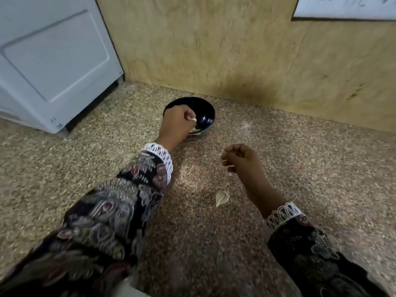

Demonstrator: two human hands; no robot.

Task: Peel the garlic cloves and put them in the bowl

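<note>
A black bowl point(203, 110) stands on the speckled floor near the plywood wall. My left hand point(177, 123) reaches over the bowl's near rim and pinches a pale garlic clove point(193, 119) at its fingertips, just above the inside of the bowl. My right hand point(242, 159) hovers to the right and nearer to me, fingers curled, pinching thin bits of garlic skin point(227, 163). An unpeeled garlic piece point(221, 197) lies on the floor below my right hand. The bowl's near side is hidden by my left hand.
A white appliance point(53, 58) stands at the far left. A plywood wall point(246, 50) runs behind the bowl. A white sheet point(347, 7) hangs at the top right. Speckled stone floor point(310, 168) stretches to the right.
</note>
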